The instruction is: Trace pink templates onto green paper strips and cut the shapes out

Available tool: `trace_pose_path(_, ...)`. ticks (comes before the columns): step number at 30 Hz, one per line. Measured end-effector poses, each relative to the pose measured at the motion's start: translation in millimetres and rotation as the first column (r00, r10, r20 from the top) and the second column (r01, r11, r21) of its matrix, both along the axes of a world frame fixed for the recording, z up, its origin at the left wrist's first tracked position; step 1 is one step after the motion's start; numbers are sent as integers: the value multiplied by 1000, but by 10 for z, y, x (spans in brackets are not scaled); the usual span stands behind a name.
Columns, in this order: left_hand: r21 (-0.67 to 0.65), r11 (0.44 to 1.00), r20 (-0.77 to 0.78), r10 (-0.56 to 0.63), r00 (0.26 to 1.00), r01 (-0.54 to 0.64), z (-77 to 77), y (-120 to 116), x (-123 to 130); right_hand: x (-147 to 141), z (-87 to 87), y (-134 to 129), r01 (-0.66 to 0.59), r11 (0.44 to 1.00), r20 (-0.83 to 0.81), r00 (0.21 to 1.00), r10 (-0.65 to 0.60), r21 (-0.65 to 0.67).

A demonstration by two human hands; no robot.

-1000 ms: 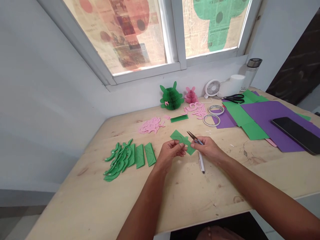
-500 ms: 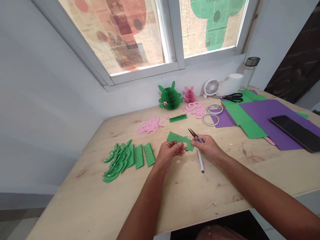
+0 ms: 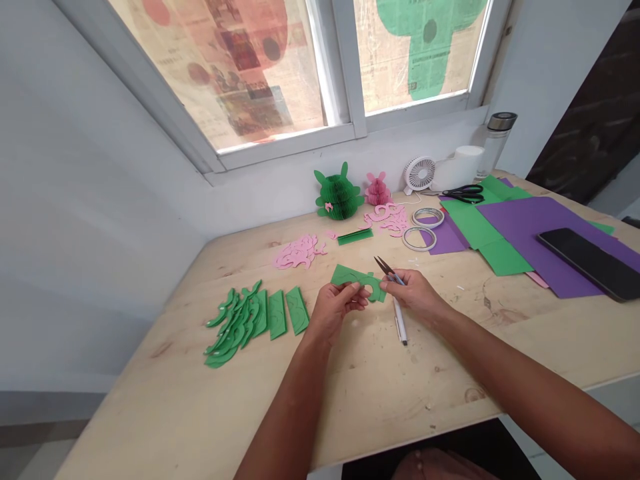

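A green paper piece (image 3: 349, 273) with a drawn line and a rounded cut-out hangs between both hands above the table. My left hand (image 3: 341, 303) pinches its lower left side. The fingers of my right hand (image 3: 409, 291) touch its right end and also hold small scissors (image 3: 386, 267), whose dark blades point up and left. Below my right hand a white pen (image 3: 401, 327) lies on the table. To the left are green strips with drawn curves (image 3: 277, 315) and a pile of cut green shapes (image 3: 235, 327).
Pink cut-outs (image 3: 299, 252), a green paper figure (image 3: 339, 195) and a small pink one (image 3: 378, 189) stand or lie toward the wall. Tape rolls (image 3: 419, 239), black scissors (image 3: 465, 193), a fan (image 3: 420, 175), purple paper (image 3: 525, 220), a phone (image 3: 590, 261) and a bottle (image 3: 496, 147) are at the right.
The left fingers have shifted slightly on the green paper, and the opening in it shows more fully. The view has moved a little; both hands stay in about the same place.
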State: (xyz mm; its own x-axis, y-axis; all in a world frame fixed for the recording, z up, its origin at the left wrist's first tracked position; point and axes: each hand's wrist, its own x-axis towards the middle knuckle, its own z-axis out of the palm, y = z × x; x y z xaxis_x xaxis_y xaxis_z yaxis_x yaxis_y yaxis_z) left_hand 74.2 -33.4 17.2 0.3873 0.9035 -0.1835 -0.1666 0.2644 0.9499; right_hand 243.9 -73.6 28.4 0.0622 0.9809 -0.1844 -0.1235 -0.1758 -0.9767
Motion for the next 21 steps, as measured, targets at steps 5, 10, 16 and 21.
trace_pose_path(5, 5, 1000, -2, 15, 1000, -15, -9, 16, -12, 10, -18, -9, -25, 1000, 19, 1000, 25, 4)
trace_pose_path(10, 9, 1000, -11, 10, 1000, -10, 11, 6, -9, 2, -12, -7, -17, 1000, 18, 1000, 17, -4)
trace_pose_path(16, 7, 1000, -52, -14, 999, 14, 33, -35, 21, -1, -23, -6, -29, 1000, 27, 999, 29, 4)
trace_pose_path(21, 4, 1000, -93, -23, 995, 23, 40, -69, 42, 1, -71, 4, -42, 998, 63, 997, 39, 52)
